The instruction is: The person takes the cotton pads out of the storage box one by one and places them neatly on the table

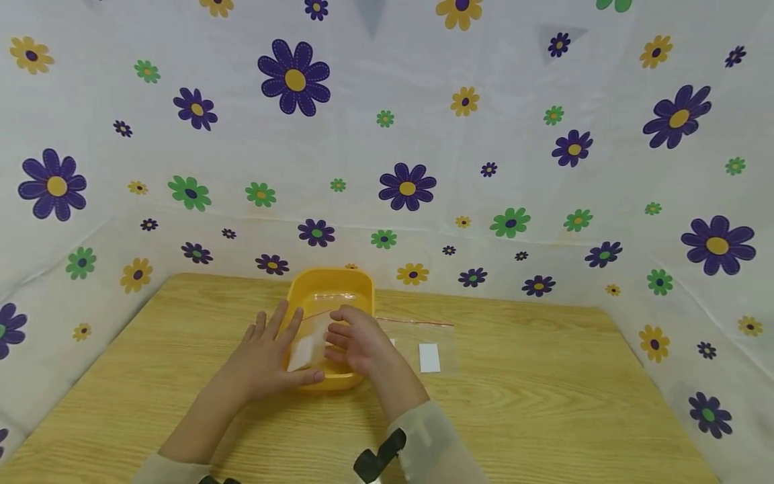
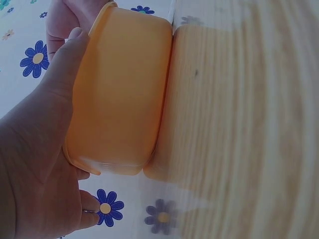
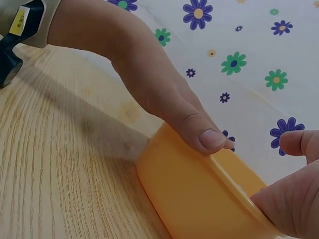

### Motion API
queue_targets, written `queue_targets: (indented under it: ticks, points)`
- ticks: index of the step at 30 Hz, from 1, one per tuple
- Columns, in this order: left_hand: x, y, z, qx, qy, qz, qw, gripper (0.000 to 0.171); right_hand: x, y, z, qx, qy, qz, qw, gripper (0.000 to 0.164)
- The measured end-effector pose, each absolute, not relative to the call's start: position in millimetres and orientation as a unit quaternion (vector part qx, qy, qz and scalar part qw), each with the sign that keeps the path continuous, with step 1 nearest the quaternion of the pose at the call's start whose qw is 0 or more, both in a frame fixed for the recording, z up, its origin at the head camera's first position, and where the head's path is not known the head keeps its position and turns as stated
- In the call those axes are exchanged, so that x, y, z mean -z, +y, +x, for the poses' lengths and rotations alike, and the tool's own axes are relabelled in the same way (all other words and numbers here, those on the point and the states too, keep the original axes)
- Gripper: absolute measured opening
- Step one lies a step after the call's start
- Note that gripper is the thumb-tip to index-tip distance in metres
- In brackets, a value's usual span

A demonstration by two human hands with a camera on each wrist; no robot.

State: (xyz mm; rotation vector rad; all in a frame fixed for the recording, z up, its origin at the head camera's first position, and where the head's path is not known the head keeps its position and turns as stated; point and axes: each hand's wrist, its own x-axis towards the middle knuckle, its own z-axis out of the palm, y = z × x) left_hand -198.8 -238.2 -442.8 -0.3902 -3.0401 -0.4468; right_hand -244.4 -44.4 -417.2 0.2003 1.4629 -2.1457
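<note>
A yellow plastic basin (image 1: 335, 383) stands on the table. My left hand (image 1: 266, 363) lies over its left side with fingers spread and thumb along the near rim; in the right wrist view that left thumb (image 3: 212, 138) touches the rim. Inside the basin rests a clear zip bag (image 1: 305, 349) with something white in it. My right hand (image 1: 361, 341) is over the basin's right side, its fingers loosely bent beside the bag; I see nothing held in it. In the left wrist view the basin's outer wall (image 2: 119, 89) fills the middle.
Right of the basin, a clear zip bag with a red seal line (image 1: 423, 323) lies flat on the wooden table (image 1: 532, 403). A small white card (image 1: 429, 357) shows at it. A flower-printed white sheet (image 1: 351, 141) hangs behind and at both sides.
</note>
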Motion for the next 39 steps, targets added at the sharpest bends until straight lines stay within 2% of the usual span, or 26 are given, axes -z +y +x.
queue_targets:
  ticks: [5,9,16,20,22,29,39]
  points:
    - [442.7,-238.0,-199.2,0.143,-0.981,-0.128,0.024,0.121,416.0,-46.2,-243.6,0.786,0.56,0.056,0.258,0.067]
    - [443.3,-238.4,-199.3,0.138,-0.982,-0.13,0.026,0.122,414.6,-48.7,-243.2,0.775,0.574,0.045,0.26,0.055]
    - [442.7,-240.3,-199.0,0.136,-0.981,-0.134,0.029,0.122,417.7,-56.5,-242.2,0.762,0.597,0.035,0.249,0.05]
    - [443.4,-240.6,-198.8,0.134,-0.981,-0.137,0.03,0.121,419.7,-60.3,-242.2,0.75,0.617,0.038,0.235,0.035]
    - [443.7,-240.5,-198.8,0.134,-0.981,-0.138,0.031,0.121,420.3,-61.4,-241.9,0.743,0.627,0.037,0.23,0.033]
    - [444.6,-239.1,-199.4,0.138,-0.98,-0.141,0.034,0.12,420.4,-61.6,-240.2,0.742,0.632,0.03,0.221,0.049]
    - [445.4,-240.5,-199.1,0.138,-0.98,-0.137,0.037,0.12,424.7,-66.2,-242.2,0.744,0.628,0.018,0.228,0.057]
